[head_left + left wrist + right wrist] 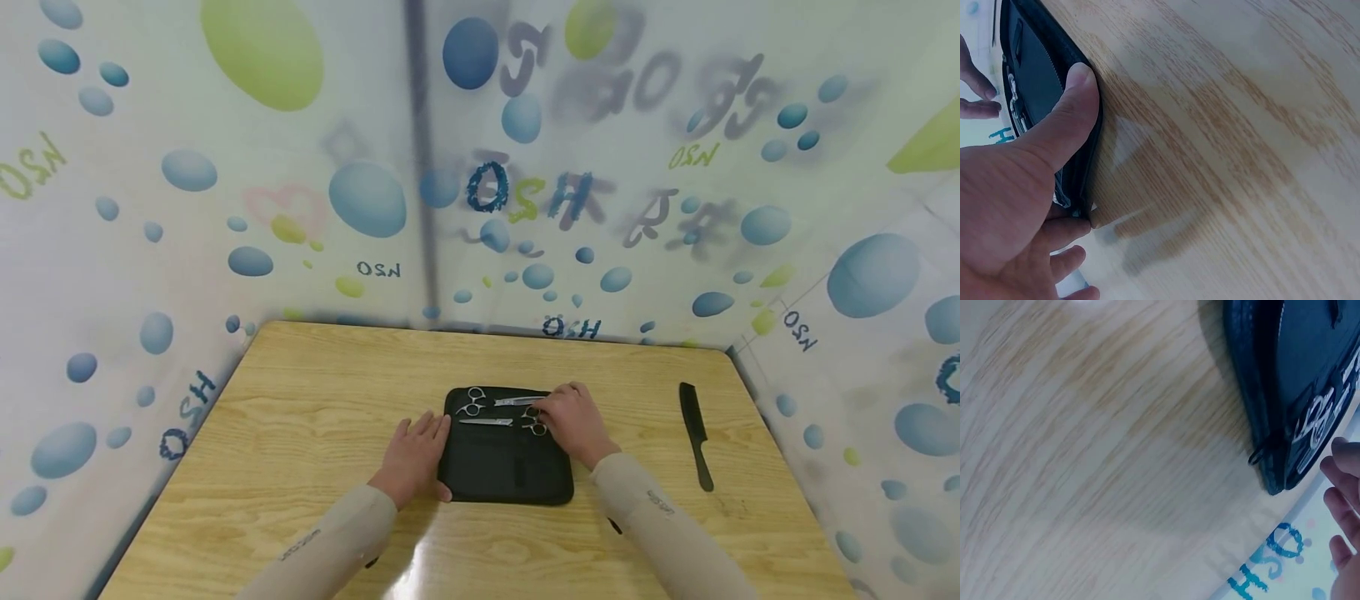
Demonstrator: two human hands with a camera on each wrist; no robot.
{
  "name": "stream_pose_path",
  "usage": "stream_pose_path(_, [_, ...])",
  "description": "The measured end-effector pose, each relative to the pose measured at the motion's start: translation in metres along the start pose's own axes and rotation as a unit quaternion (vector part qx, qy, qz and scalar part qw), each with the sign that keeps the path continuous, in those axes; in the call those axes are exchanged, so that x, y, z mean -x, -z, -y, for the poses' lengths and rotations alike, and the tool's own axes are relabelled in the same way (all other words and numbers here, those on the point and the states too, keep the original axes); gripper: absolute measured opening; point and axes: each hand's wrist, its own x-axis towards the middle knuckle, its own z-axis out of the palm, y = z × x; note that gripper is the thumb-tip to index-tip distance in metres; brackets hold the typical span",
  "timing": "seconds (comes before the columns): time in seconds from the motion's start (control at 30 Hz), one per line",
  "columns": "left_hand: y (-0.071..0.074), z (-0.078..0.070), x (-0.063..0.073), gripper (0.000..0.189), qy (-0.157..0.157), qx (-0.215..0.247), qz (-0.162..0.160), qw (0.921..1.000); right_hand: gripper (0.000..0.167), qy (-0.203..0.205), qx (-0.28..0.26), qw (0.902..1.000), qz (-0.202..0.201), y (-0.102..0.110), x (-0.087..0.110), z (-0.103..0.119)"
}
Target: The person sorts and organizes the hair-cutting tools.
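A black zip case (487,467) lies on the table with hairdressing scissors in its far part. One pair of scissors (474,400) has its finger rings at the left. The other pair, the nearer scissors (486,422), points left, its rings at the right. My left hand (412,458) rests against the case's left edge, fingers fairly straight. In the left wrist view its thumb (1075,94) presses on the edge. Over the case's far right corner is my right hand (576,421), fingertips right by the nearer scissors' rings. Its fingers (1341,494) are loosely bent, nothing visible between them.
A black comb (696,433) with a handle lies on the right side of the wooden table (337,375). A patterned wall (375,292) stands along the table's far edge, with more wall covering at left and right.
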Motion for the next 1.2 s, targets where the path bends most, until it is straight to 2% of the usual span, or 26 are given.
stream_pose_path(0.23, [0.001, 0.0, 0.001, 0.117, -0.002, 0.002, -0.002, 1.0, 0.018, -0.02, 0.004, 0.9998, -0.003, 0.006, 0.007, -0.009])
stream_pose_path(0.47, [0.002, 0.0, 0.001, 0.118, -0.003, 0.008, -0.001, 1.0, 0.017, -0.038, 0.013, 0.9991, 0.014, 0.005, 0.015, -0.018])
stream_pose_path(0.9, [-0.003, 0.003, 0.0, 0.119, -0.007, 0.014, -0.005, 0.9999, 0.015, -0.046, -0.002, 0.9989, 0.005, 0.002, 0.026, -0.029])
stream_pose_path(1.2, [-0.001, 0.004, 0.001, 0.118, -0.008, 0.034, -0.004, 0.9994, 0.015, -0.044, 0.003, 0.999, -0.008, -0.001, 0.03, -0.035])
